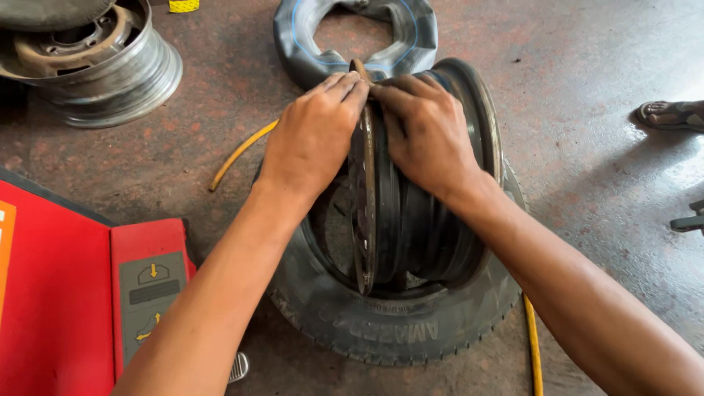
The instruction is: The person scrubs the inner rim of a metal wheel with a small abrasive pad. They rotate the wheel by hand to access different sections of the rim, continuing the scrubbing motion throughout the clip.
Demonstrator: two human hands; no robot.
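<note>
Head view: left hand point(314, 136), right hand point(427, 132) fingers clamped on upright rim point(411, 220), seemingly inside tyre point(396, 330); red panel point(59, 293) left.

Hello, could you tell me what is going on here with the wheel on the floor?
A person has a dark steel wheel rim standing on edge inside a black tyre that lies flat on the floor. Both bare hands press on the rim's upper edge: the left hand on its left flange, the right hand across the barrel. A limp inner tube lies behind, a second rim at upper left, and a yellow hose runs underneath.
</note>
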